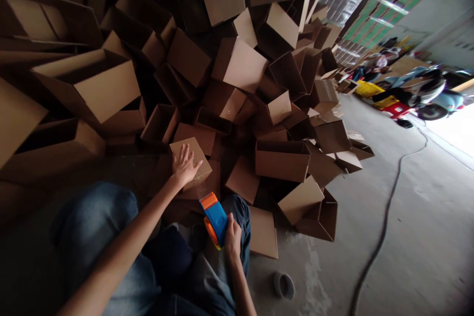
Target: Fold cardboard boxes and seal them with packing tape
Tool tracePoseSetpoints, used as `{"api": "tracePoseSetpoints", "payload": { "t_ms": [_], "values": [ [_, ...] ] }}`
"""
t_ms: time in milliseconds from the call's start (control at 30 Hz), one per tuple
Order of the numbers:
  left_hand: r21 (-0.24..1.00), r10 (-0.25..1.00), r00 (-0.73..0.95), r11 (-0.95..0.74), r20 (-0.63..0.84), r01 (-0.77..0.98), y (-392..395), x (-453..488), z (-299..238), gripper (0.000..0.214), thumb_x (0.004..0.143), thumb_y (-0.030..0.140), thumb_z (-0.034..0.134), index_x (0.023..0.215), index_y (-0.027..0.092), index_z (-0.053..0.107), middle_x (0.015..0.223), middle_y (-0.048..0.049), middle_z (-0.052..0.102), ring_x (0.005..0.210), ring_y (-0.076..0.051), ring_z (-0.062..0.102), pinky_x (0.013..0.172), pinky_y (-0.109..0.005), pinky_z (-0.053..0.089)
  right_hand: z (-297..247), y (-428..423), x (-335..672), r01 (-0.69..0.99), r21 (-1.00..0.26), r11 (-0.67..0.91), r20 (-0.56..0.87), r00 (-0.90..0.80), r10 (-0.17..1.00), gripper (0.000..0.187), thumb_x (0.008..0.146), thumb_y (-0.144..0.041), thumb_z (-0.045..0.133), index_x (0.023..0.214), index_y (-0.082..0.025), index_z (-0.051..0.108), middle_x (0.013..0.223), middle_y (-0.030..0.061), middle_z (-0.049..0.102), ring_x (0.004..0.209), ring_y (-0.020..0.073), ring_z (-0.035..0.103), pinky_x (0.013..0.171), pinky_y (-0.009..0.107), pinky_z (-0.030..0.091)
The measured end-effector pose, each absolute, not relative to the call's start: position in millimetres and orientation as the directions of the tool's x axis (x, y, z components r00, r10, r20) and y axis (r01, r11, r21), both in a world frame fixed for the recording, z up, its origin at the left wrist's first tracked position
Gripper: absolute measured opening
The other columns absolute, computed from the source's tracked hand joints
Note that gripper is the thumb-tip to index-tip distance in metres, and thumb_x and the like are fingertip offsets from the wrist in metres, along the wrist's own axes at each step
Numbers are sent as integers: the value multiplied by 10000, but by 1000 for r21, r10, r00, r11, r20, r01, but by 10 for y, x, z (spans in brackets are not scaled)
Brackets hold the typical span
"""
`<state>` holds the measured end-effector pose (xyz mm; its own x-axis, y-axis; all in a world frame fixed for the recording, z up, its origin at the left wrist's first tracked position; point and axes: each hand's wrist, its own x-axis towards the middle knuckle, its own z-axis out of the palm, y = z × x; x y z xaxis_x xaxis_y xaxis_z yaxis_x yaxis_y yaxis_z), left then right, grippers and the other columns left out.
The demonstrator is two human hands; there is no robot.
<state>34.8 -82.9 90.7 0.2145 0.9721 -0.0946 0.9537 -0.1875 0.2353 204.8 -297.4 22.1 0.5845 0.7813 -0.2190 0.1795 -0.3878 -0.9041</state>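
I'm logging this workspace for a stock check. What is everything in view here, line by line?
cardboard boxes: many, brown, piled ahead and left
small box: one, brown, under left hand
tape dispenser: one, blue and orange, in right hand
roll: one, grey, on floor by right forearm
cable: one, black, across grey floor
scooter: one, pale blue, far right
left hand: one, flat on small box, fingers spread
right hand: one, shut on tape dispenser
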Motion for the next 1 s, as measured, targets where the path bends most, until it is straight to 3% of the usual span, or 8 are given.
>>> {"api": "tracePoseSetpoints", "payload": {
  "t_ms": [167,333,500,700,1000],
  "values": [
    [223,918,303,-249,-256,943,-888,349,1008,581,960,483,340,1317,135,638,1607,-114,296,1528,-322,95,1205,-570,142,238,-2980,2038,179,-896,-407,-239,578,781,622,762,-842,342,548,-259,298,515,-50,254,511,115,233,472,282,228],
    [239,923,318,-266,-215,934,-954,321,1068,573,970,299,290,1508,134,396,1637,-94,209,1530,-250,122,1205,-533,176,239,-2995,2032,180,-905,-386,-226,565,793,628,775,-839,349,556,-253,288,517,-52,253,516,109,240,467,270,223],
    [248,842,402,-329,-359,911,-1004,244,998,619,825,111,404,1416,241,535,1559,-67,399,1482,-259,294,1165,-554,264,238,-2998,2036,177,-901,-395,-235,565,791,660,749,-875,326,550,-247,292,521,-56,250,526,103,238,476,261,220],
    [261,845,452,-385,-287,885,-1065,184,1036,757,806,37,317,1547,189,315,1628,-44,240,1523,-213,158,1183,-519,258,268,-3003,2040,175,-901,-398,-246,550,798,658,751,-875,321,557,-247,294,533,-56,253,540,106,236,490,265,233],
    [225,815,489,-437,-312,871,-1317,310,792,851,764,-16,325,1582,180,196,1641,-49,167,1528,-237,104,1182,-520,279,305,-3008,2053,177,-901,-397,-245,547,800,666,750,-888,314,556,-252,285,529,-55,249,537,108,225,490,274,227]
  ]
}}
